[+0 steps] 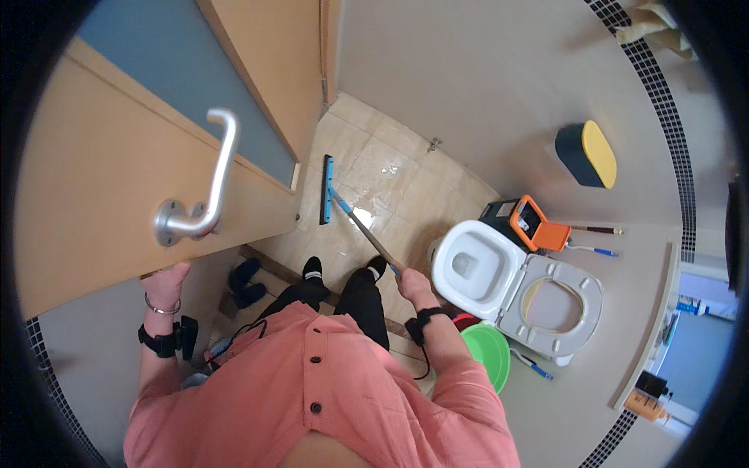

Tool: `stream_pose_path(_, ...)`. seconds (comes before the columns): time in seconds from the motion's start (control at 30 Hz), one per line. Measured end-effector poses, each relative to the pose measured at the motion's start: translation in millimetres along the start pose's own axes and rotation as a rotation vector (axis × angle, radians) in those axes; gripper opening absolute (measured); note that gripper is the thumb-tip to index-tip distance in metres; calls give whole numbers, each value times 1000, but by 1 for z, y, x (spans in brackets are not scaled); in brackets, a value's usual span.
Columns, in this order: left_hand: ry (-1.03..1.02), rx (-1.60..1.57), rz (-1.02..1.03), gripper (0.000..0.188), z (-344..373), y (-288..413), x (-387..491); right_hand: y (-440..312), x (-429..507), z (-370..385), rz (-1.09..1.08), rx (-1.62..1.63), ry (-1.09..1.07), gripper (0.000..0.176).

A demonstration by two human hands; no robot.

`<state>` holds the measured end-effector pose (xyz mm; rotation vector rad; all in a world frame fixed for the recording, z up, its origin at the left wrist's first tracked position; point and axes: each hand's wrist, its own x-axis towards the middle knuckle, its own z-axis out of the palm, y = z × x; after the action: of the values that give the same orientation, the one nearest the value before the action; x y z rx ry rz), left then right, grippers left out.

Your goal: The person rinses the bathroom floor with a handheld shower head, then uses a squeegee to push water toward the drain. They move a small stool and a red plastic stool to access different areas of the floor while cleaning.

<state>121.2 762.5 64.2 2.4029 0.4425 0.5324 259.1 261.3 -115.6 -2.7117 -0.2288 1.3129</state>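
Note:
My right hand (414,285) grips the upper end of a floor squeegee's handle (368,235). The squeegee's blue and black head (326,189) rests on wet, shiny beige floor tiles (383,167), near the door's lower edge. My left hand (168,281) is at the edge of the wooden door (117,216), below its metal lever handle (222,169); its fingers are partly hidden behind the door. Each wrist wears a black strap device.
A white toilet (474,266) with raised seat stands at right. Near it are an orange-lidded bin (550,235), a green basin (488,354) and brushes. Dark blue slippers (246,284) lie at left. A door stop (435,144) sits by the wall.

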Motion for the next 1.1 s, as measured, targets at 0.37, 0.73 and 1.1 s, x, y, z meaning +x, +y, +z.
stream_pose_path(0.37, 372, -86, -189, 36, 12, -2, -1, 138, 52, -144, 179, -242, -63, 49)
stream_pose_path(0.73, 513, 80, -322, 36, 20, 4, -10, 171, 58, -185, 170, -424, 50, 51)
stream_pose_path(1.1, 361, 322, -443, 34, -19, -63, -53, 42, 133, -119, -87, -18, 6, 52)
